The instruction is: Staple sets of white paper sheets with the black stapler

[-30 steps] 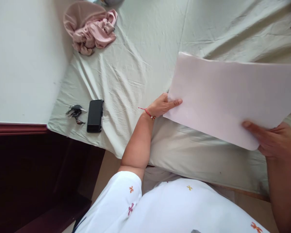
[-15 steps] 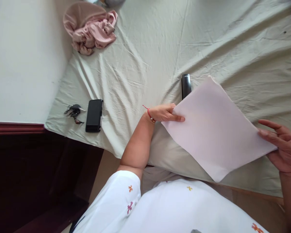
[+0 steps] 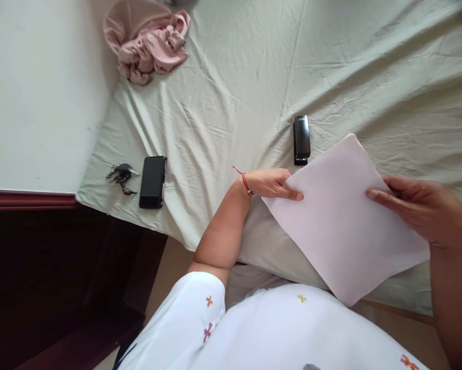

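White paper (image 3: 338, 231), seemingly a thin stack of sheets, is held tilted above the front of the cloth-covered surface. My left hand (image 3: 275, 184), with a red string bracelet at the wrist, pinches its left corner, thumb on top and fingers underneath. On the upper right edge, my right hand (image 3: 416, 205) grips the paper with the thumb on its face; the other fingers are partly hidden behind it. Just beyond the paper's upper left edge lies a black stapler (image 3: 301, 139), close to my left hand but apart from it.
A pale green, wrinkled sheet (image 3: 231, 113) covers the surface. To the left lie a black phone (image 3: 152, 182) and a bunch of keys (image 3: 121, 176). Pink crumpled fabric (image 3: 151, 43) sits at the back left, by the white wall (image 3: 41, 92). Dark wood furniture (image 3: 41, 267) stands at lower left.
My right hand has moved from the paper's right corner up along its edge and now grips there. The paper has shifted slightly toward me, uncovering more of the stapler. My left hand keeps its hold.
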`<state>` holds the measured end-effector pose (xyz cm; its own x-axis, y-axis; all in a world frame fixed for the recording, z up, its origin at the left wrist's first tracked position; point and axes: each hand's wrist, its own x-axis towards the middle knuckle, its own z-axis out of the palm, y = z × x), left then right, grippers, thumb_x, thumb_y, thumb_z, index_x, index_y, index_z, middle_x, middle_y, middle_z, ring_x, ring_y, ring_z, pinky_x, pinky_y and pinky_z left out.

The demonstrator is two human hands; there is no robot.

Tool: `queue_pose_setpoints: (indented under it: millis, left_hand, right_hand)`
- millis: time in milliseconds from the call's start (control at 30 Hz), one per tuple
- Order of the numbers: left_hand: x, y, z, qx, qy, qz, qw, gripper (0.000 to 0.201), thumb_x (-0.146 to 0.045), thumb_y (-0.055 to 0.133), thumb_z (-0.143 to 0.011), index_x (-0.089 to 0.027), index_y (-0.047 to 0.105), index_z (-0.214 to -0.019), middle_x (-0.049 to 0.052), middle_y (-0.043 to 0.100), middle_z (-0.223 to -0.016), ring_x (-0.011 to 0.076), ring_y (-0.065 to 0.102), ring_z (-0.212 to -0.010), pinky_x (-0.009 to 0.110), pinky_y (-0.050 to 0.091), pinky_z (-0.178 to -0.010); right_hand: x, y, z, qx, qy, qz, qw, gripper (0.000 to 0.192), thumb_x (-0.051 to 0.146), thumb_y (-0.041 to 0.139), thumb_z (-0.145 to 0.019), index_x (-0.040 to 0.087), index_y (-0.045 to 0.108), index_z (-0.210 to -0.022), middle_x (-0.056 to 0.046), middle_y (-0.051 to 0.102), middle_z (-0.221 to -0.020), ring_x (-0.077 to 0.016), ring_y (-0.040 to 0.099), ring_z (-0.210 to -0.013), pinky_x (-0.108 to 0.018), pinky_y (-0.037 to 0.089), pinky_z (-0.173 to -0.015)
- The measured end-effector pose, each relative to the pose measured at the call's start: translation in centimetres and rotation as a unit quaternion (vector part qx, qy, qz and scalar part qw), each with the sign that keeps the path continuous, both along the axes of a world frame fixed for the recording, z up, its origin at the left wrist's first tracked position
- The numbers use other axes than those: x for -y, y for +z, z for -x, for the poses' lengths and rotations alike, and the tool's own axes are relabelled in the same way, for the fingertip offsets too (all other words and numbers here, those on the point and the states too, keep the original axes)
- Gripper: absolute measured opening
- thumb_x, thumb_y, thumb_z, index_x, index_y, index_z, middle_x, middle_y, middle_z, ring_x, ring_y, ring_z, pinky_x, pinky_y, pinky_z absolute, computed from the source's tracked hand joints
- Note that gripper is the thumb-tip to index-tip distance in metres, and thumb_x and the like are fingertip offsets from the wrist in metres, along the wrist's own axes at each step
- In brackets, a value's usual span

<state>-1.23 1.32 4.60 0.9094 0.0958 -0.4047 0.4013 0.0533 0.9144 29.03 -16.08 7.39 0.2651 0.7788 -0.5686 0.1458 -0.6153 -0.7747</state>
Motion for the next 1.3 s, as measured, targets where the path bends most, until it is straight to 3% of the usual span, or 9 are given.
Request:
queue_pose_setpoints:
  millis: [100,233,400,567,700,867,1000,1133,1300]
  left_hand:
    - [0.0,0.3,0.1,-0.022,0.016,0.001,1.000,0.040,-0.054,0.084,-0.084,-0.017,0.084,-0.098,0.006,0.086,-0.100,0.0192,0.079,-0.083,0.026,0.062,-0.072]
    - [-0.1,0.7,0.3,-0.020,0.054,0.025,0.998,0.036,-0.048,0.087,-0.082,-0.016,0.082,-0.097,0.005,0.083,-0.092,0.0164,0.075,-0.076,0.025,0.059,-0.066]
    - [-0.1,0.4,0.1,0.014,0.111,-0.002,0.994,0.032,-0.037,0.084,-0.084,-0.015,0.065,-0.071,-0.002,0.063,-0.063,0.0089,0.060,-0.052,0.020,0.042,-0.046]
    - [0.1,0.1,-0.4,-0.001,0.203,0.025,0.979,0.003,-0.013,0.070,-0.088,-0.014,0.067,-0.088,-0.005,0.061,-0.062,0.0068,0.058,-0.046,0.020,0.045,-0.045]
    - [0.3,0.4,-0.9,-0.017,0.299,0.034,0.954,0.015,-0.001,0.067,-0.084,-0.014,0.065,-0.092,-0.006,0.061,-0.063,0.0058,0.060,-0.045,0.018,0.039,-0.044]
    - [0.6,0.9,-1.5,-0.046,0.394,0.016,0.918,0.022,-0.002,0.069,-0.086,-0.016,0.058,-0.098,-0.009,0.059,-0.058,0.0056,0.059,-0.044,0.017,0.033,-0.043]
    - [0.7,0.9,-1.8,-0.057,0.449,-0.004,0.892,0.029,-0.002,0.066,-0.087,-0.019,0.053,-0.106,-0.012,0.056,-0.056,0.0059,0.059,-0.045,0.018,0.034,-0.044]
    - [0.9,0.3,-2.2,-0.064,0.482,-0.049,0.873,0.029,-0.005,0.067,-0.088,-0.021,0.052,-0.107,-0.013,0.056,-0.057,0.0056,0.057,-0.044,0.018,0.039,-0.049]
    - [1.0,-0.3,-2.5,-0.076,0.485,-0.085,0.867,0.026,-0.009,0.067,-0.088,-0.022,0.053,-0.104,-0.011,0.062,-0.063,0.0062,0.059,-0.047,0.020,0.045,-0.055]
  right_hand:
    - [0.3,-1.2,-0.2,-0.049,-0.001,0.032,0.998,0.059,0.062,0.095,-0.068,0.024,0.084,-0.112,-0.006,0.083,-0.088,-0.0245,0.075,-0.065,-0.030,0.061,-0.050]
    - [1.3,-1.8,-0.5,-0.053,-0.057,0.042,0.996,0.060,0.058,0.098,-0.063,0.026,0.084,-0.111,-0.005,0.084,-0.092,-0.0235,0.076,-0.068,-0.029,0.063,-0.054]
    - [2.3,-1.9,-0.5,-0.044,-0.112,0.066,0.991,0.059,0.057,0.100,-0.055,0.027,0.084,-0.102,-0.004,0.082,-0.084,-0.0233,0.075,-0.064,-0.028,0.061,-0.049]
    - [2.8,-1.9,-0.9,-0.020,-0.110,0.057,0.992,0.050,0.051,0.097,-0.058,0.025,0.082,-0.098,-0.003,0.080,-0.078,-0.0207,0.070,-0.057,-0.027,0.058,-0.046]
    - [2.7,-1.8,-1.3,-0.013,-0.136,0.067,0.988,0.048,0.046,0.097,-0.058,0.026,0.082,-0.099,-0.001,0.080,-0.078,-0.0186,0.070,-0.057,-0.024,0.056,-0.046]
    - [1.9,-1.7,-1.1,-0.006,-0.156,0.060,0.986,0.046,0.040,0.097,-0.055,0.024,0.081,-0.095,0.001,0.079,-0.078,-0.0153,0.069,-0.056,-0.020,0.053,-0.045]
    - [1.2,-1.8,-0.5,-0.026,-0.167,0.069,0.983,0.039,0.038,0.092,-0.062,0.023,0.082,-0.097,0.000,0.077,-0.073,-0.0174,0.068,-0.054,-0.024,0.055,-0.045]
    - [1.0,-2.0,-0.3,-0.031,-0.185,0.070,0.980,0.033,0.033,0.089,-0.067,0.023,0.082,-0.097,0.000,0.077,-0.071,-0.0162,0.066,-0.052,-0.025,0.055,-0.045]
    - [1.0,-2.5,-0.3,-0.057,-0.218,0.036,0.974,0.037,0.028,0.095,-0.055,0.021,0.082,-0.089,0.000,0.077,-0.071,-0.0148,0.065,-0.052,-0.022,0.054,-0.045]
